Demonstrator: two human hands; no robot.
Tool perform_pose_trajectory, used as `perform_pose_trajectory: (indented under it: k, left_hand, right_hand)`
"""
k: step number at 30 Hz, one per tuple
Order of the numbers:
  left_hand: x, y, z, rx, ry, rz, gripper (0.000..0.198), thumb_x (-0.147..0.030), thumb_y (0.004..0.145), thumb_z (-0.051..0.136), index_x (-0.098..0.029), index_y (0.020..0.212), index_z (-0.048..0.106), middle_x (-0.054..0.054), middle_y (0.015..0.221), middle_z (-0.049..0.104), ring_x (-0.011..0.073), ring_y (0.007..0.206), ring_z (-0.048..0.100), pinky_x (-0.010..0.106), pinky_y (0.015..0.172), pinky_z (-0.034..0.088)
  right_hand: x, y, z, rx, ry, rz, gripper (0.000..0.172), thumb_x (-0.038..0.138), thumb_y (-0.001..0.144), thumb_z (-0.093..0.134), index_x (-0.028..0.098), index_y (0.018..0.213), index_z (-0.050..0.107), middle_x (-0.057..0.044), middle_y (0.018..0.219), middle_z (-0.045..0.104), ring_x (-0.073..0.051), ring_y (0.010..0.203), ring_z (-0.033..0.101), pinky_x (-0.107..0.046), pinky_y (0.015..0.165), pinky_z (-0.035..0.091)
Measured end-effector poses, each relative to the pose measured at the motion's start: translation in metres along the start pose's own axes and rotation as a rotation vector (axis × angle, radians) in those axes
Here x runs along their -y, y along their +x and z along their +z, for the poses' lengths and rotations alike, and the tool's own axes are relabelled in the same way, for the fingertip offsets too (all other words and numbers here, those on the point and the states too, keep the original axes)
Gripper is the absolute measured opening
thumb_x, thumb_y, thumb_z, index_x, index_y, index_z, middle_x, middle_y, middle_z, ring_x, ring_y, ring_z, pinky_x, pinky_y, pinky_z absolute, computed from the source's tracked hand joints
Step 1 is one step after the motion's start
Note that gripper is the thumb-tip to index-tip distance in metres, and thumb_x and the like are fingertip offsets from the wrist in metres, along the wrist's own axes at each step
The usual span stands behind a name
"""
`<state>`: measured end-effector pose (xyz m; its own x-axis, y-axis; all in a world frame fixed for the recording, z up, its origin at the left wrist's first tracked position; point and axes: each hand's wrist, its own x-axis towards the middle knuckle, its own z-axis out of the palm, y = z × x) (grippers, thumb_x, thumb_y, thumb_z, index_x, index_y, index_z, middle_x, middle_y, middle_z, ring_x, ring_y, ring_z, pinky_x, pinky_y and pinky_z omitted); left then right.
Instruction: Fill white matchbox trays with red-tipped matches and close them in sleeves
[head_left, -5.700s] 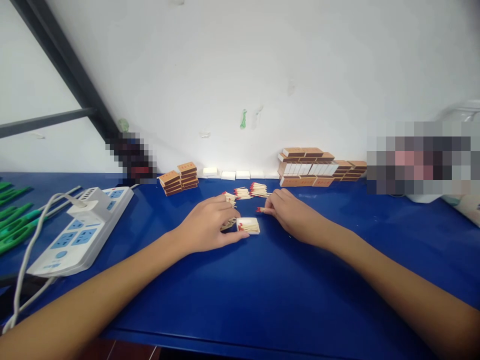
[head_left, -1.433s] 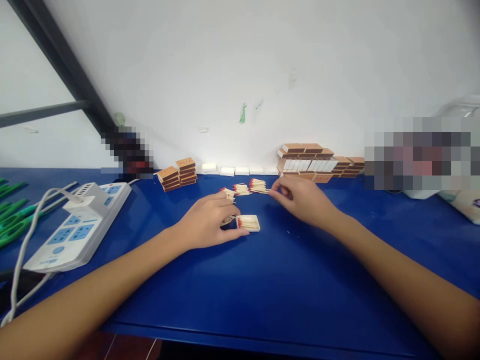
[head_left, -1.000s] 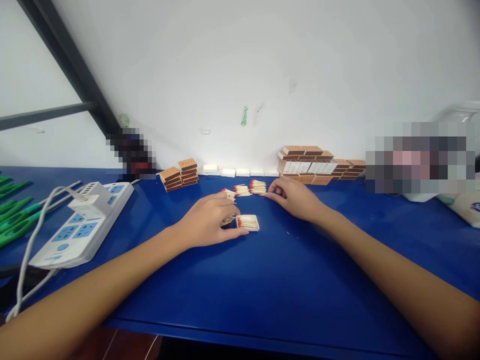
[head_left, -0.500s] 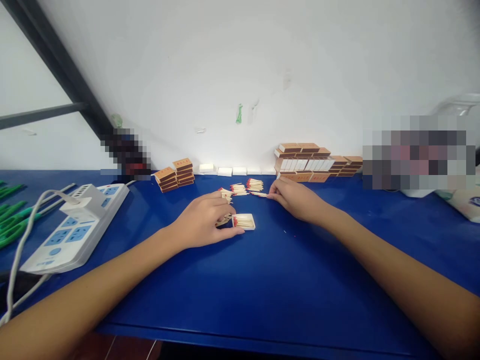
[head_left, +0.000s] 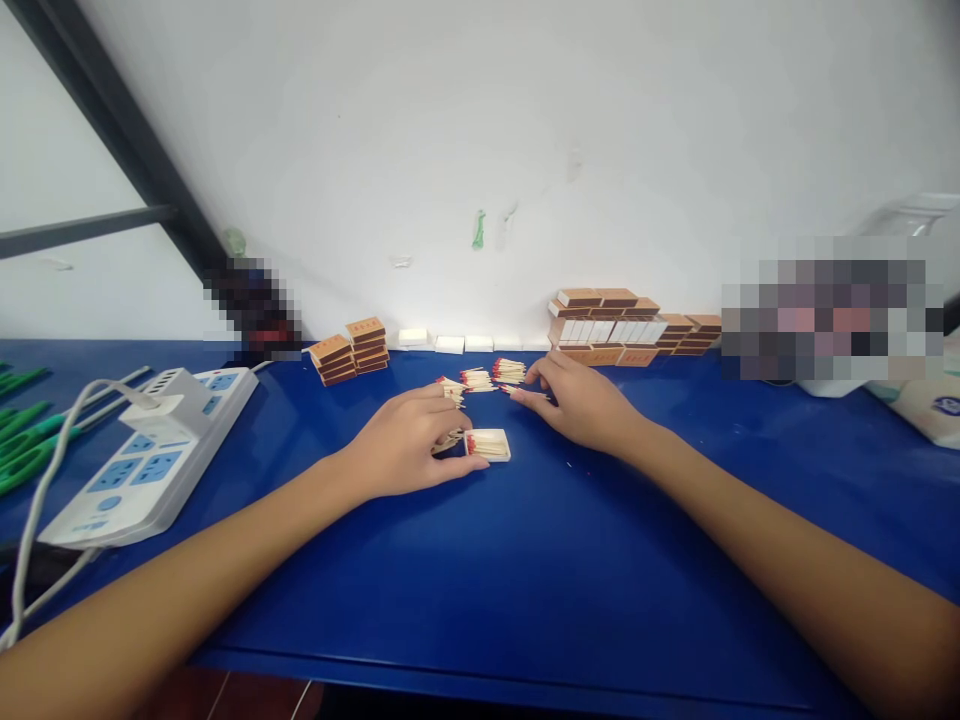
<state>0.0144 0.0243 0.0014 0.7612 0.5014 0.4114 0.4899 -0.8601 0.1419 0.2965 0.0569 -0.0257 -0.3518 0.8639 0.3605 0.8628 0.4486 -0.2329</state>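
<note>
Matches [head_left: 489, 449] — slim, pale, red-tipped — in a shallow rectangular white tray [head_left: 508, 452]

Bare, pale wood showed in the matches [head_left: 478, 381], and smooth, matt white card in the small tray [head_left: 508, 448]. Printed matchboxes [head_left: 637, 355] appeared to be stiff cardboard with dull brown sides. The blue table [head_left: 465, 590] bore a smooth, glossy coat that caught soft reflections. The wall [head_left: 360, 140] looked matt and painted, the power strip [head_left: 154, 505] smooth plastic, the slanted frame [head_left: 105, 115] dark, satin-finished metal.
</note>
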Motion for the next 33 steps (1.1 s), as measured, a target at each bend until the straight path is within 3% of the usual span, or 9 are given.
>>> perform_pose_trajectory:
  k: [8,25,33]
  left_hand:
    - [0.0002,-0.0007,0.0000,-0.002,-0.011,-0.017,0.036,-0.053,0.094,0.070,-0.018,0.094,0.075,0.001,0.075,0.068,0.0173,0.074,0.057,0.033,0.077,0.050]
    - [-0.0010,-0.0001,-0.0013,0.011,-0.002,0.001,0.035,-0.052,0.096,0.069,-0.017,0.095,0.074,0.001,0.074,0.068,0.0175,0.074,0.057,0.033,0.076,0.049]
    - [0.0019,-0.0010,0.0002,-0.003,0.016,0.006,0.036,-0.053,0.096,0.068,-0.018,0.093,0.074,0.001,0.073,0.067,0.0176,0.073,0.057,0.034,0.078,0.049]
  right_hand:
    - [-0.0025,0.0024,0.0057,0.018,-0.030,-0.035,0.019,0.036,0.103,0.056,0.022,0.091,0.059,-0.009,0.101,0.065,-0.023,0.085,0.062,-0.035,0.073,0.045]
    - [-0.0060,0.0045,0.0085,0.065,-0.116,-0.027,0.019,0.031,0.106,0.046,0.021,0.099,0.060,-0.011,0.105,0.064,-0.023,0.085,0.063,-0.033,0.069,0.044]
    - [-0.0065,0.0035,0.0010,0.017,-0.013,-0.017,0.020,0.032,0.106,0.045,0.020,0.098,0.060,-0.011,0.106,0.063,-0.025,0.088,0.062,-0.036,0.074,0.046]
